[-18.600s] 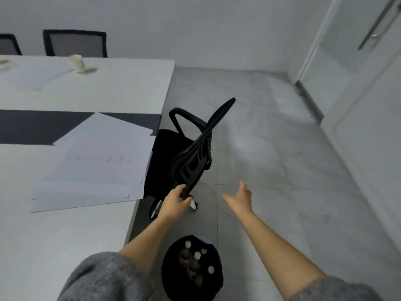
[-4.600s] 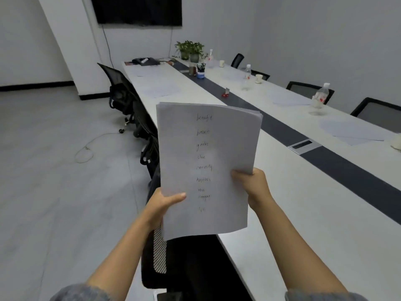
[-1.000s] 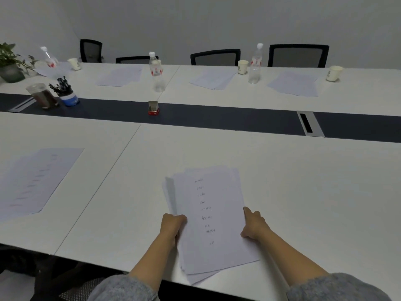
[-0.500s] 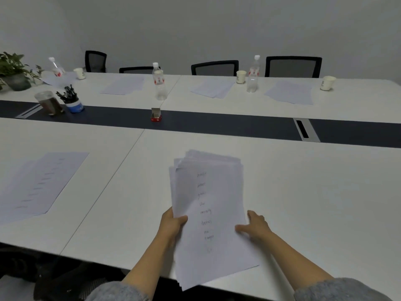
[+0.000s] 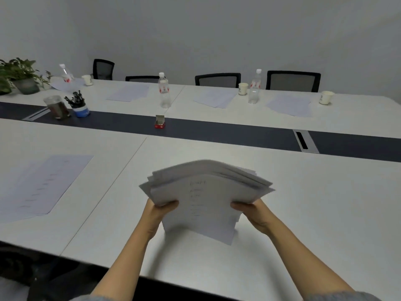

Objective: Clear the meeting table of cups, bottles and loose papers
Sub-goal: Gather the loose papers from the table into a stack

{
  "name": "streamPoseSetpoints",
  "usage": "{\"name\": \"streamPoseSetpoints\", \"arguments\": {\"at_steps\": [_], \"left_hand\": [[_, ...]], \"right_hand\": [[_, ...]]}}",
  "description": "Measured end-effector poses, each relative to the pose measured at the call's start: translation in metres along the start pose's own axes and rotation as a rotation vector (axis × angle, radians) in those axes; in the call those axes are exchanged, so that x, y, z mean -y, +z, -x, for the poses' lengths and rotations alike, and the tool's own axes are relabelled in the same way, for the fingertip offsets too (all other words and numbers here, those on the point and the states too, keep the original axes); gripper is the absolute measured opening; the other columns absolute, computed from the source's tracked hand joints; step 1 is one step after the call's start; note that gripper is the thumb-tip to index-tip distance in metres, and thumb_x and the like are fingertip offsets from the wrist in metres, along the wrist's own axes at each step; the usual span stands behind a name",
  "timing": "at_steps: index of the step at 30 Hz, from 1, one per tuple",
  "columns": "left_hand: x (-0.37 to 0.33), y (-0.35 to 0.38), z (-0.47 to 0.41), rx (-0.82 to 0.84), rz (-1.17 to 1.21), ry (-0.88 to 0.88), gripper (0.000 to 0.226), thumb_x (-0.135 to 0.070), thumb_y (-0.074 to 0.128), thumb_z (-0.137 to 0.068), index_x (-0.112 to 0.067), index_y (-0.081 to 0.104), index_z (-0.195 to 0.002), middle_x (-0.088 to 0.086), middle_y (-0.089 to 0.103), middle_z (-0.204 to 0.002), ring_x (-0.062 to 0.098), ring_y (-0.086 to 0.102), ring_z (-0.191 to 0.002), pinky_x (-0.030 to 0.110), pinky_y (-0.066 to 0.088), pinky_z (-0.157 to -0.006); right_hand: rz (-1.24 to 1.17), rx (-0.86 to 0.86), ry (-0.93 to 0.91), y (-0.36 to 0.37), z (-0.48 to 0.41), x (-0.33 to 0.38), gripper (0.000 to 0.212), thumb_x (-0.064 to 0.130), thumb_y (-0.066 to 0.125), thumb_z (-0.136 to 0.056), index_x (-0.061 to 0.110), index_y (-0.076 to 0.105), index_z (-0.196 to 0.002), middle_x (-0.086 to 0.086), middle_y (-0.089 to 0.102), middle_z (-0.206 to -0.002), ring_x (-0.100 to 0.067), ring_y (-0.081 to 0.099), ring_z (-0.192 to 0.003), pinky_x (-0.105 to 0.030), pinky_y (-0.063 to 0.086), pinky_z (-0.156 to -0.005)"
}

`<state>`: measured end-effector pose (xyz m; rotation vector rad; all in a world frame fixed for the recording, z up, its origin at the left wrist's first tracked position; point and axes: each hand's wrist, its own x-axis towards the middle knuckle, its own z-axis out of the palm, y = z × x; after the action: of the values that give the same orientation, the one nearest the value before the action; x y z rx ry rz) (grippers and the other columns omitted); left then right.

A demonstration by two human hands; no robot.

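Note:
A stack of white papers (image 5: 204,198) stands nearly upright on its lower edge on the white meeting table (image 5: 303,213). My left hand (image 5: 159,208) grips its left side and my right hand (image 5: 252,210) grips its right side. More loose sheets (image 5: 41,183) lie at the near left. Across the dark centre strip lie further papers (image 5: 129,93), (image 5: 216,97), (image 5: 289,104). Three clear bottles (image 5: 164,91), (image 5: 254,88), (image 5: 65,72) and three paper cups (image 5: 243,89), (image 5: 326,97), (image 5: 87,79) stand on the far side.
A pen holder (image 5: 79,105) and a dark jar (image 5: 56,106) stand on the centre strip, with a small red box (image 5: 160,122) further right. A potted plant (image 5: 19,78) is at the far left. Black chairs (image 5: 293,80) line the far edge.
The paper stack lay flat under both hands one second ago. Both hands have lifted it onto its lower edge, gripping its sides.

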<state>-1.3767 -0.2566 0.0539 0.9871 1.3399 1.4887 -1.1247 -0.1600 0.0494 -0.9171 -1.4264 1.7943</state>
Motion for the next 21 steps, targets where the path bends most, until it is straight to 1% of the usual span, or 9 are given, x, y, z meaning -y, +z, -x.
{"name": "streamPoseSetpoints", "arguments": {"at_steps": [2, 4, 7, 9, 10, 13, 16, 18, 21], "left_hand": [[0.001, -0.003, 0.001, -0.016, 0.001, 0.004, 0.056, -0.027, 0.074, -0.046, -0.02, 0.064, -0.1, -0.002, 0.073, -0.092, 0.017, 0.066, -0.09, 0.037, 0.052, -0.083], [-0.001, -0.004, -0.001, -0.033, -0.011, -0.012, 0.054, -0.031, 0.074, -0.045, -0.022, 0.064, -0.097, -0.005, 0.073, -0.089, 0.015, 0.067, -0.087, 0.038, 0.051, -0.082], [-0.004, -0.002, -0.001, -0.108, -0.025, -0.013, 0.051, -0.037, 0.073, -0.041, -0.022, 0.066, -0.089, -0.011, 0.074, -0.078, 0.015, 0.067, -0.079, 0.029, 0.054, -0.073], [-0.004, -0.001, 0.001, -0.185, -0.022, 0.007, 0.049, -0.04, 0.072, -0.038, -0.019, 0.067, -0.083, -0.013, 0.073, -0.072, 0.013, 0.067, -0.073, 0.026, 0.053, -0.066], [-0.005, -0.001, 0.003, -0.203, -0.017, 0.02, 0.049, -0.041, 0.071, -0.038, -0.018, 0.067, -0.082, -0.011, 0.073, -0.072, 0.01, 0.068, -0.07, 0.024, 0.053, -0.064], [-0.004, -0.007, 0.009, -0.188, -0.004, 0.045, 0.053, -0.038, 0.071, -0.043, -0.018, 0.064, -0.091, -0.006, 0.072, -0.083, 0.008, 0.068, -0.074, 0.02, 0.054, -0.063], [-0.002, -0.012, 0.014, -0.117, -0.01, 0.063, 0.054, -0.034, 0.072, -0.049, -0.016, 0.062, -0.1, -0.005, 0.073, -0.09, 0.01, 0.069, -0.082, 0.02, 0.055, -0.067], [-0.003, -0.012, 0.015, -0.096, -0.032, 0.058, 0.053, -0.035, 0.071, -0.049, -0.016, 0.063, -0.098, -0.007, 0.074, -0.088, 0.009, 0.069, -0.08, 0.02, 0.055, -0.066], [-0.005, -0.014, 0.016, -0.11, -0.037, 0.055, 0.051, -0.037, 0.071, -0.046, -0.017, 0.065, -0.093, -0.01, 0.074, -0.083, 0.007, 0.069, -0.077, 0.018, 0.055, -0.064]], "right_hand": [[0.004, -0.024, 0.001, 0.003, -0.001, -0.002, 0.059, 0.021, 0.078, -0.051, 0.018, 0.062, -0.107, -0.001, 0.07, -0.103, -0.016, 0.065, -0.098, -0.028, 0.054, -0.081], [0.035, -0.027, 0.007, 0.008, -0.004, -0.001, 0.049, 0.021, 0.077, -0.06, 0.021, 0.063, -0.106, -0.002, 0.069, -0.108, -0.018, 0.065, -0.101, -0.029, 0.053, -0.085], [0.076, -0.051, 0.03, 0.017, -0.008, 0.004, 0.022, 0.013, 0.069, -0.081, 0.022, 0.063, -0.1, -0.002, 0.068, -0.107, -0.019, 0.065, -0.098, -0.024, 0.055, -0.079], [0.092, -0.052, 0.04, 0.02, -0.008, 0.007, 0.016, 0.011, 0.063, -0.085, 0.021, 0.064, -0.097, -0.002, 0.068, -0.103, -0.016, 0.066, -0.094, -0.023, 0.055, -0.077], [0.095, -0.046, 0.044, 0.021, -0.007, 0.009, 0.015, 0.012, 0.064, -0.085, 0.021, 0.064, -0.097, 0.0, 0.069, -0.102, -0.014, 0.067, -0.092, -0.023, 0.056, -0.076], [0.112, -0.036, 0.037, 0.018, -0.006, 0.014, 0.029, 0.017, 0.073, -0.075, 0.019, 0.063, -0.102, 0.002, 0.069, -0.103, -0.012, 0.067, -0.093, -0.018, 0.055, -0.07], [0.085, -0.027, 0.022, 0.016, -0.007, 0.018, 0.04, 0.016, 0.074, -0.069, 0.017, 0.061, -0.107, 0.001, 0.069, -0.103, -0.015, 0.066, -0.095, -0.019, 0.055, -0.072], [0.078, -0.004, 0.008, 0.018, -0.008, 0.02, 0.045, 0.018, 0.076, -0.061, 0.018, 0.063, -0.104, 0.003, 0.071, -0.099, -0.015, 0.068, -0.092, -0.021, 0.055, -0.073], [0.079, 0.035, -0.022, 0.02, -0.008, 0.025, 0.054, 0.028, 0.079, -0.046, 0.024, 0.065, -0.098, 0.006, 0.074, -0.092, -0.012, 0.07, -0.089, -0.023, 0.056, -0.073]]}}
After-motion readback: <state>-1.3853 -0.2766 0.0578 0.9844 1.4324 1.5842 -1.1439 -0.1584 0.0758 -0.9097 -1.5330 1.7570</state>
